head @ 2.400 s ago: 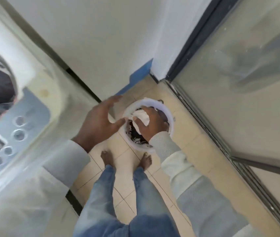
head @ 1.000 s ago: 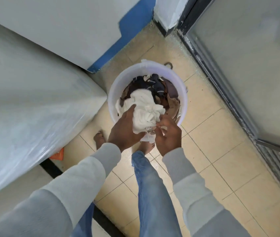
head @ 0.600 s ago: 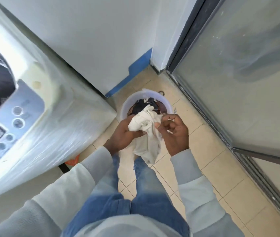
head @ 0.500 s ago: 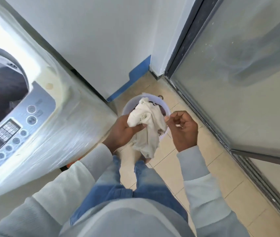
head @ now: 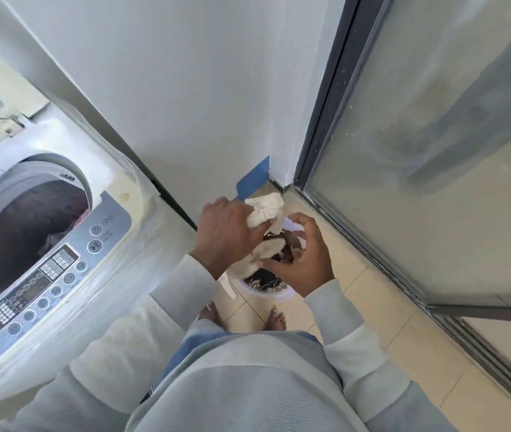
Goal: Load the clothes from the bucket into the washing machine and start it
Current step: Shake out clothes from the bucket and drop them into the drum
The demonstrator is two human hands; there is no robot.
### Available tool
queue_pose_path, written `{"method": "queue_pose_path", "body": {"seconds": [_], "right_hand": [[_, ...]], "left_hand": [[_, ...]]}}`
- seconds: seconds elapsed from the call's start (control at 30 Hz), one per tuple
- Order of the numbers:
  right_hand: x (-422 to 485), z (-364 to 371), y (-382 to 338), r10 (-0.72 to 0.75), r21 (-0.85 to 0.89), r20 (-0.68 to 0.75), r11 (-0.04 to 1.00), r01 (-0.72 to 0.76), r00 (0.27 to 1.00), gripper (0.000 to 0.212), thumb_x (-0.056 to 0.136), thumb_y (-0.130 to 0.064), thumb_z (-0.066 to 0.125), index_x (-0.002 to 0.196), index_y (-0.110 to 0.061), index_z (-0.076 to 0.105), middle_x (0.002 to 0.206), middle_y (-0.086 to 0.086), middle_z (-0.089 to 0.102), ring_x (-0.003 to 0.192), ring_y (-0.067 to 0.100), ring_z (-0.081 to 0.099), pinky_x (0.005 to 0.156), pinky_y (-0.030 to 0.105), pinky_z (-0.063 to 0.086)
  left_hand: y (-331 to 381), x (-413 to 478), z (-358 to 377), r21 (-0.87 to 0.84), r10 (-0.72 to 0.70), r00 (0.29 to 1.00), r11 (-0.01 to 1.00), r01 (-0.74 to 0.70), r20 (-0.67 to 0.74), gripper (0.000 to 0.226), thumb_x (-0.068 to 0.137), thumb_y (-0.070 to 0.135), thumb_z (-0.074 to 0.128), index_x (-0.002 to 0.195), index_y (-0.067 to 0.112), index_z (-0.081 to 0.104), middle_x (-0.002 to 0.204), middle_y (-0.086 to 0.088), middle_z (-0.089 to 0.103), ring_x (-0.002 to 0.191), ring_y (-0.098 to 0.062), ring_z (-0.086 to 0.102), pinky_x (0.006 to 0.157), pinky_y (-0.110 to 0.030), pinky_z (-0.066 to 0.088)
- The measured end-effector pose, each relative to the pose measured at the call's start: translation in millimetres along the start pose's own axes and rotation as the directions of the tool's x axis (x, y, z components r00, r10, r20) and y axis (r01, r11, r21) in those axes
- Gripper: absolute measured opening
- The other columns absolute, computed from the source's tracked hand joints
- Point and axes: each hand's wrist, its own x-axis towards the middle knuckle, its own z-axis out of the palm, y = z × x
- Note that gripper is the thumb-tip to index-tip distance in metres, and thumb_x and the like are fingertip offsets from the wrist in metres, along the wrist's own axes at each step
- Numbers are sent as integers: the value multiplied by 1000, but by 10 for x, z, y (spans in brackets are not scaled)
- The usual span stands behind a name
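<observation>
Seen from above, a person's left hand (head: 226, 235) grips a bunched white cloth (head: 265, 210) above a white bucket (head: 268, 297) of dark clothes (head: 263, 280) on the tiled floor (head: 403, 353). The right hand (head: 305, 260) curls close beside; whether it holds cloth is unclear. The top-loading washing machine (head: 117, 275) stands open at left.

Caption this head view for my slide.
Left hand holds a white cloth above the bucket, beside the open washing machine.

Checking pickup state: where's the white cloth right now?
Head view, centre: the white cloth is gripped in the left hand, held above the bucket, to the right of the washing machine.
</observation>
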Motion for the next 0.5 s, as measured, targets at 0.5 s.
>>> {"method": "queue_pose_path", "body": {"seconds": [0.5], "right_hand": [[32,-51,47,106,-64,-12,992,-106,994,35,79,-10,70,113,-13,63,109,13,67,103,23,61,91,48,50]], "left_hand": [[85,77,-252,-774,78,793,-177,607,604,71,75,52,73,120,-1,62,114,-18,68,99,-28,69,73,-34,58]]}}
